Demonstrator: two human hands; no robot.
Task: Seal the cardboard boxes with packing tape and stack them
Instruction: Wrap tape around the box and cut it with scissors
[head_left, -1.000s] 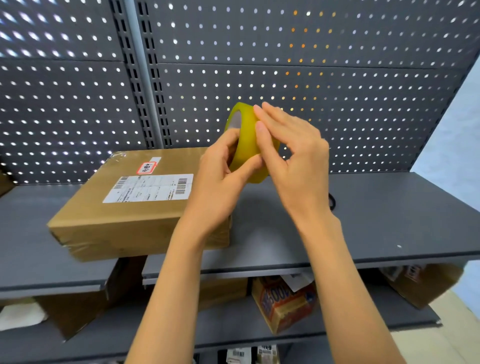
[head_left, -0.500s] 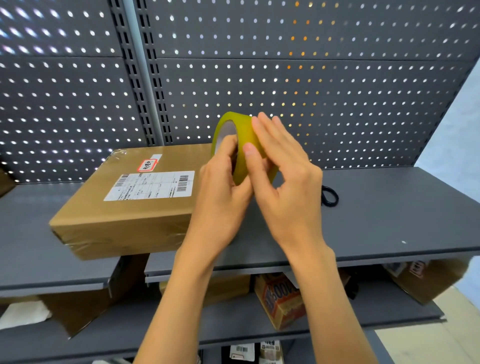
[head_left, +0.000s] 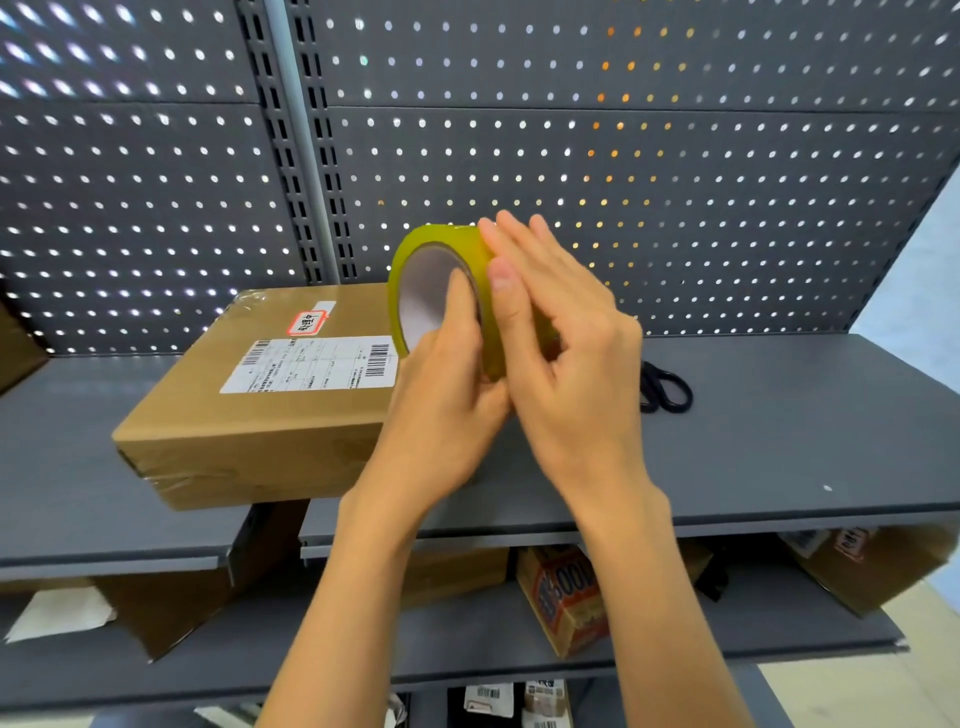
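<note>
A yellow-green roll of packing tape (head_left: 410, 260) is held upright in the air above the grey shelf (head_left: 779, 447). My left hand (head_left: 441, 395) grips it from below, thumb inside the core. My right hand (head_left: 561, 332) lies over the roll's outer band with straight fingers, thumb on the tape edge. A brown cardboard box (head_left: 249, 441) with a white shipping label and a small red sticker sits on the shelf to the left of my hands, one corner past the shelf's front edge. Clear tape glints on its corners.
Black scissors (head_left: 667, 389) lie on the shelf right of my hands. A grey pegboard (head_left: 623, 156) backs the shelving. The lower shelf holds several cardboard boxes, among them a printed carton (head_left: 566, 597) and a box at far right (head_left: 878, 566).
The roll has sunk lower and turned so its open core faces me. My right fingers slid along its outer band. The box has not moved.
</note>
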